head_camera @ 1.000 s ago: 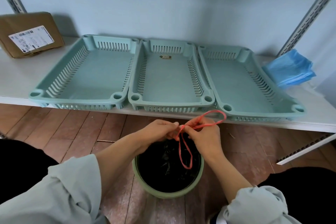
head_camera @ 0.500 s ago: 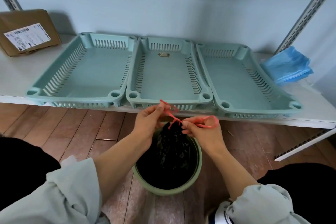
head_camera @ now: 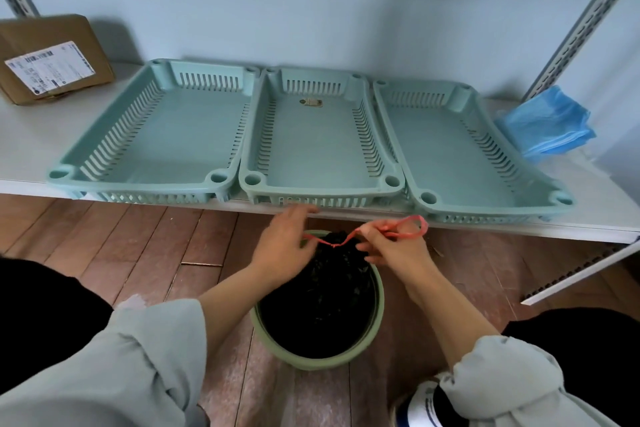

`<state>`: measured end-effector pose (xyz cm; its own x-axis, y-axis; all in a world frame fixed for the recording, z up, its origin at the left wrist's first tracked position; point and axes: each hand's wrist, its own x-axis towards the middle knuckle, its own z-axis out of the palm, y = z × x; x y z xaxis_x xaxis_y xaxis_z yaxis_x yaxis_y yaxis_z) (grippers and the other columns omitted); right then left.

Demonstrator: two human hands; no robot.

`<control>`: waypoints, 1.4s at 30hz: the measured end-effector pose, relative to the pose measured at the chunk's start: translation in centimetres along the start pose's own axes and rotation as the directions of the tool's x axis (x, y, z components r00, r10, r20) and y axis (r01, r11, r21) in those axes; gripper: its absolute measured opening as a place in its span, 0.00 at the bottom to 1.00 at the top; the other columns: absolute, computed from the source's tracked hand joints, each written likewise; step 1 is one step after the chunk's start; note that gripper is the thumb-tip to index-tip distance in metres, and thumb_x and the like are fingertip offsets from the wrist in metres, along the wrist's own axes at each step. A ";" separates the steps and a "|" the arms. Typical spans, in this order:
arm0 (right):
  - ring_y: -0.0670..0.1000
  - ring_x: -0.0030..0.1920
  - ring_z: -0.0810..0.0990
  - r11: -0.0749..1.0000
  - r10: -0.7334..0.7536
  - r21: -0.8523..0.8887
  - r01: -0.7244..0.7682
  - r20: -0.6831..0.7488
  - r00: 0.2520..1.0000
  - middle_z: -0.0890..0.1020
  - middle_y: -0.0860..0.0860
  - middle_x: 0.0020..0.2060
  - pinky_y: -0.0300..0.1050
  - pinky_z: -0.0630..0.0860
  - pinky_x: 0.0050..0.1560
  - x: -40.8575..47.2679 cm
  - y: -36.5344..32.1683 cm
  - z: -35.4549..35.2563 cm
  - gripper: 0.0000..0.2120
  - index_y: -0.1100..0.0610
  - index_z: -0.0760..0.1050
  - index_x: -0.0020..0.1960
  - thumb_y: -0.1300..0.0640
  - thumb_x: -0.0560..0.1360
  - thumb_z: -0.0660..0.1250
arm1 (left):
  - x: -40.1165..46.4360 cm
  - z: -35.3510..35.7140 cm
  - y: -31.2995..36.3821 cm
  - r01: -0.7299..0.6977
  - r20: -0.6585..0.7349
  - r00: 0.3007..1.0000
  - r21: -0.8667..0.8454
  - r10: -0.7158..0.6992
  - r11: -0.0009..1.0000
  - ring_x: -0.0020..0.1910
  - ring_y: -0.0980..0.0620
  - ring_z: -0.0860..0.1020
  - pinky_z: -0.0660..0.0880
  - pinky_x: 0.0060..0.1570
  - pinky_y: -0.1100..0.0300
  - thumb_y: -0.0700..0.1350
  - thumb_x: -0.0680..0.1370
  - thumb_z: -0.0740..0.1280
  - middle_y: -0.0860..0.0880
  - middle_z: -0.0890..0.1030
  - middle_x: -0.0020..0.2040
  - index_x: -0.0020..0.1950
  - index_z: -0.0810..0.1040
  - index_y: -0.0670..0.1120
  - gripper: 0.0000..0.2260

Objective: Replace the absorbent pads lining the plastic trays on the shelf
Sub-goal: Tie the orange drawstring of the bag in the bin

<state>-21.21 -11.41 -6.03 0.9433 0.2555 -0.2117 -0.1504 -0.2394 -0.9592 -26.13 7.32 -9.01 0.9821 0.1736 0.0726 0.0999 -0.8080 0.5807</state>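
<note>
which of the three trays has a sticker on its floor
The middle tray: a small label sits near its back wall. The left tray and right tray have bare floors.

Three teal trays [head_camera: 156, 135] [head_camera: 320, 142] [head_camera: 460, 156], one cardboard parcel [head_camera: 52, 57], one green bin [head_camera: 317, 354], one blue stack [head_camera: 547, 123], two hands [head_camera: 282, 250] [head_camera: 398, 250].

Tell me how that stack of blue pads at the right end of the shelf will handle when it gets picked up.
The blue pads look thin and folded, with soft, uneven edges, so they will probably flop and sag rather than hold flat. The stack looks light for its size. The layers lie loose on the shelf, so a one-sided grab may peel off or fan out the top sheets.
</note>
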 end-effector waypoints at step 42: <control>0.50 0.47 0.78 0.304 -0.360 -0.883 0.357 0.240 0.901 0.77 0.46 0.45 0.44 0.72 0.42 -0.5 0.5 1.5 0.08 0.50 0.75 0.49 0.57 0.76 0.58 | 0.9 -0.3 -0.4 0.686 0.493 0.723 -0.594 -0.484 0.419 0.18 0.59 0.60 0.53 0.18 0.70 0.49 0.79 0.64 0.51 0.67 0.28 0.37 0.73 0.47 0.12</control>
<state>-22.23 -10.26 -6.67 0.8335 0.5416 0.1097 0.5522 -0.8089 -0.2019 -25.32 7.98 -8.96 0.7403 0.2386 -0.6285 0.6210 0.1152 0.7753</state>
